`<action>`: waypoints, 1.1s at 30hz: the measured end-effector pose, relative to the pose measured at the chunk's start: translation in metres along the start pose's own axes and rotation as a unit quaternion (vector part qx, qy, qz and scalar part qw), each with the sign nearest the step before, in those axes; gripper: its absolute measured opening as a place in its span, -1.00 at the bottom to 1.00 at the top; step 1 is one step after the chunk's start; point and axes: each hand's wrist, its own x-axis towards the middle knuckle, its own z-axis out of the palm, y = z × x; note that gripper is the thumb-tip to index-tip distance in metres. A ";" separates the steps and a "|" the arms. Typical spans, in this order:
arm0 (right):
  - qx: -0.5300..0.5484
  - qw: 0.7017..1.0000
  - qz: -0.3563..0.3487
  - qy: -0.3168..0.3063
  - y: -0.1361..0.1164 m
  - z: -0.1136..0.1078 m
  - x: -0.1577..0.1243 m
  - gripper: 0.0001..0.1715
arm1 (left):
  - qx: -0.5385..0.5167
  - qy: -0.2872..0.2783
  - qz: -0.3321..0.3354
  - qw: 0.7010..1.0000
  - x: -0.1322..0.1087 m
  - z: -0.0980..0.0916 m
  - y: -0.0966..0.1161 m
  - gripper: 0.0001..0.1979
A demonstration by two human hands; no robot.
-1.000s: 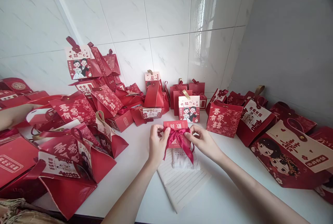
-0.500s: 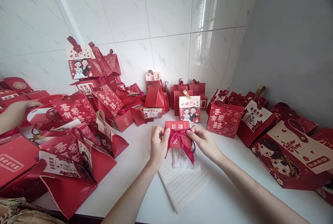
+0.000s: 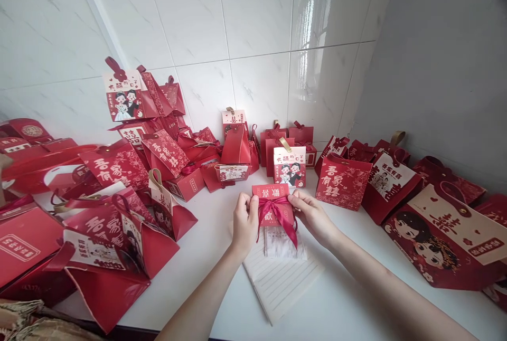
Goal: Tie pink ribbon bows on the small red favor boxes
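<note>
A small red box (image 3: 271, 191) with pale lettering is held between my two hands, above the white table. A dark red ribbon (image 3: 282, 213) is tied around it in a bow, its tails hanging down the front. My left hand (image 3: 244, 220) pinches the box's left side, thumb in front. On the right side, my right hand (image 3: 312, 215) grips the box with thumb and fingers near the ribbon. Beneath are a small white packet (image 3: 283, 246) and a lined paper booklet (image 3: 282, 283) lying on the table.
Many red gift boxes (image 3: 113, 167) are heaped at the left. More stand along the tiled wall (image 3: 257, 82), including one with a cartoon couple (image 3: 290, 167). A large red box (image 3: 443, 240) sits at the right. Brown crumpled material (image 3: 43, 325) lies at the lower left.
The other person's hand at the far left has withdrawn almost out of view. My hands still hold the beribboned box, with only a slight shift; my right fingers have moved a little.
</note>
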 end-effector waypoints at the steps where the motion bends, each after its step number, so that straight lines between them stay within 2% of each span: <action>1: 0.024 1.000 0.007 -0.002 0.000 0.000 0.000 -0.45 | 0.006 -0.001 -0.004 1.000 0.000 0.000 -0.001 -0.66; 6: 0.088 0.996 0.024 -0.002 0.001 0.001 0.002 -0.45 | 0.021 -0.007 -0.027 0.999 -0.001 0.000 -0.003 -0.67; 17: 0.106 0.994 0.039 0.013 0.004 0.001 0.004 -0.46 | -0.033 -0.021 -0.045 0.998 0.002 0.000 -0.001 -0.64; 22: 0.018 0.999 0.024 0.038 0.000 0.000 0.003 -0.52 | 0.000 -0.026 -0.059 0.998 0.001 -0.004 -0.003 -0.64; 24: -0.075 0.992 -0.026 0.094 -0.003 0.000 0.000 -0.54 | 0.005 -0.025 -0.060 0.998 0.001 -0.004 -0.003 -0.64; 25: -0.135 0.978 -0.084 0.135 -0.004 0.001 -0.003 -0.58 | 0.004 -0.024 -0.059 0.998 0.001 -0.004 -0.003 -0.64; 26: -0.205 0.950 -0.164 0.171 -0.005 0.002 -0.006 -0.65 | 0.000 -0.024 -0.058 0.998 0.001 -0.004 -0.003 -0.63; 27: -0.278 0.907 -0.256 0.187 -0.006 0.004 -0.009 -0.73 | -0.006 -0.023 -0.056 0.998 0.001 -0.003 -0.003 -0.63; 28: -0.349 0.854 -0.345 0.174 -0.007 0.006 -0.013 -0.82 | -0.015 -0.023 -0.051 0.998 0.002 -0.003 -0.003 -0.63; 30: -0.463 0.747 -0.473 0.063 -0.007 0.012 -0.019 -0.90 | -0.039 -0.028 -0.038 0.998 0.003 -0.003 -0.003 -0.63; 31: -0.506 0.704 -0.499 -0.004 -0.006 0.015 -0.022 -0.86 | -0.052 -0.030 -0.033 0.998 0.003 -0.002 -0.003 -0.62; 33: -0.570 0.645 -0.499 -0.096 -0.002 0.022 -0.025 -0.73 | -0.070 -0.033 -0.037 0.996 0.004 -0.002 -0.003 -0.62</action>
